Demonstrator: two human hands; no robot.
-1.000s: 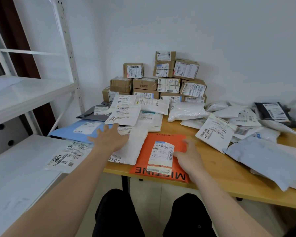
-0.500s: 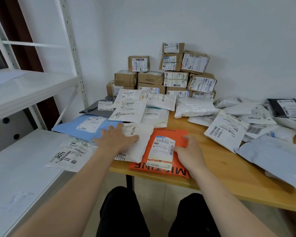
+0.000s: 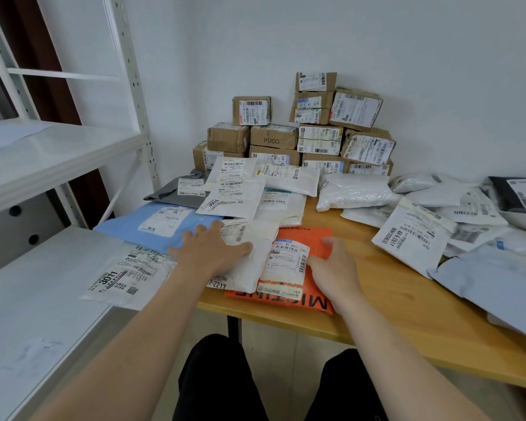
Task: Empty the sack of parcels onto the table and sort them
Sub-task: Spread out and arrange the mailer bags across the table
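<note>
An orange mailer [image 3: 318, 240] with a white label lies at the wooden table's [image 3: 383, 287] front edge. My right hand [image 3: 334, 268] rests flat on its right half, fingers straight. Left of it a white padded mailer [image 3: 252, 262] overlaps the orange one, and my left hand [image 3: 210, 250] presses flat on it, fingers spread. A blue mailer [image 3: 152, 223] sits just beyond my left hand. Brown cardboard boxes [image 3: 301, 135] are stacked against the wall. Flat white mailers [image 3: 240, 196] lie in front of the boxes.
A heap of white and grey poly bags [image 3: 456, 214] covers the table's right side, with a black bag [image 3: 516, 196] at the far right. A white metal shelf unit [image 3: 43, 268] stands on the left; a clear-bagged parcel [image 3: 128, 275] hangs over its lower shelf edge.
Both hands stay flat on the white and orange mailers. The view has shifted slightly, so the boxes and the right-hand heap sit further right and higher in frame.
</note>
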